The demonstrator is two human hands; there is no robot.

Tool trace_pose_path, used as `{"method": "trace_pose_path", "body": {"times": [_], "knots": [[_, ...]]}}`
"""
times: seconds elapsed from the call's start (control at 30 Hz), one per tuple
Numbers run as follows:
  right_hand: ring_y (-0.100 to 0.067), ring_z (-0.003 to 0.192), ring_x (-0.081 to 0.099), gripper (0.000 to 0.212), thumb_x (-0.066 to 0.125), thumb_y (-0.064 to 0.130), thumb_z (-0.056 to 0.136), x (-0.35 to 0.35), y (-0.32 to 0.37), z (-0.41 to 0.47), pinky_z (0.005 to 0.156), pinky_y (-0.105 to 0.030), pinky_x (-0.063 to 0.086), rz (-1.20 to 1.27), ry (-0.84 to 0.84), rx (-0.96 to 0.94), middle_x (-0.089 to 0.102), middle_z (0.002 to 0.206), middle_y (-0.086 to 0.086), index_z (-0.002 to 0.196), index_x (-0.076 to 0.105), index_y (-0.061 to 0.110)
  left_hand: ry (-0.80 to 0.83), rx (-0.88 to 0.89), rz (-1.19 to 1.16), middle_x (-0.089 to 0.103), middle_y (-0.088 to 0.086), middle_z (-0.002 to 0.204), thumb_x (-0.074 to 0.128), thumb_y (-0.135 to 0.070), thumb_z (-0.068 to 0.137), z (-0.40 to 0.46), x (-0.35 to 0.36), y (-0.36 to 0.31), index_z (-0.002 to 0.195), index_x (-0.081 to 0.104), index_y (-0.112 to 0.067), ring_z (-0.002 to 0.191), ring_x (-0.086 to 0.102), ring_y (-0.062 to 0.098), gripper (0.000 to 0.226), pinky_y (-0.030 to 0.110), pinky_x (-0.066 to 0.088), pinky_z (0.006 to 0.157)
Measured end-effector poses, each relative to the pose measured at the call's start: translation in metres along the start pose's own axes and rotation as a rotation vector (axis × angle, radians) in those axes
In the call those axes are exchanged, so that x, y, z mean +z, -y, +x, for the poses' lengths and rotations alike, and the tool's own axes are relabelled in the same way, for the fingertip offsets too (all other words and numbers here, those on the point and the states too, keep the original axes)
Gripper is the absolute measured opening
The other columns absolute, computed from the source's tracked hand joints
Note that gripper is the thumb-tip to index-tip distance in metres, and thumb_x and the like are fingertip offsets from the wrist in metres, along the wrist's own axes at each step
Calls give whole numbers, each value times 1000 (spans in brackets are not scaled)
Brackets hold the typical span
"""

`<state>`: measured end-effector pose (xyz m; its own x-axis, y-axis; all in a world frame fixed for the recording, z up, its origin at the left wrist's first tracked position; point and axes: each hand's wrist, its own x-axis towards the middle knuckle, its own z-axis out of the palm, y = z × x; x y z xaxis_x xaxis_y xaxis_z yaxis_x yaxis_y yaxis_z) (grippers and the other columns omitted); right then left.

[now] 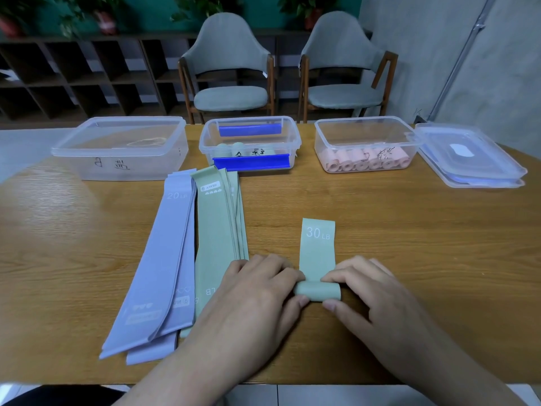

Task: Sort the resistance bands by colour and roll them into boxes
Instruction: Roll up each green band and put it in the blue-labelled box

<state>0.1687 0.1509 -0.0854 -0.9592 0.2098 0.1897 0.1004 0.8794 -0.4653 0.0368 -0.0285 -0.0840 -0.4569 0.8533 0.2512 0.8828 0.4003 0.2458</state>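
A green resistance band (318, 250) marked 30 LB lies on the wooden table (424, 244), its near end rolled into a short cylinder. My left hand (257, 291) pinches the roll's left end and my right hand (369, 291) pinches its right end. To the left lie a stack of green bands (218, 224) and a stack of lilac bands (167, 259), all flat. At the back stand three clear boxes: the left box (120, 148) looks empty, the middle box (250, 142) with blue clips holds rolled green bands, the right box (366, 145) holds several pink rolls.
Clear lids (468, 156) are stacked at the table's far right edge. Two grey chairs (231, 68) stand behind the table, with dark shelving and plants along the back wall.
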Motion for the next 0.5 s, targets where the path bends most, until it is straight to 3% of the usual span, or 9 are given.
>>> {"method": "trace_pose_path", "body": {"times": [0.1,0.33,0.5], "knots": [[2,107,46,36,38,59,90,1,0,0,83,-26,45,6,-15,-5,47,108,31,108,61,39,20,3,-10,52,-23,115,44,-57,93,-1,0,2,115,52,-40,106,48,3,29,30,42,92],[-1,105,48,30,56,56,85,1,1,0,84,-24,43,28,-23,3,49,107,30,109,59,39,21,17,1,51,-21,114,37,-53,98,0,3,2,115,52,-41,108,49,5,26,35,44,93],[0,107,46,27,48,54,90,0,1,-1,85,-21,41,9,-16,-8,46,107,30,108,62,39,20,1,-27,50,-23,117,37,-59,97,-1,4,2,120,51,-42,110,47,3,32,33,42,95]]}}
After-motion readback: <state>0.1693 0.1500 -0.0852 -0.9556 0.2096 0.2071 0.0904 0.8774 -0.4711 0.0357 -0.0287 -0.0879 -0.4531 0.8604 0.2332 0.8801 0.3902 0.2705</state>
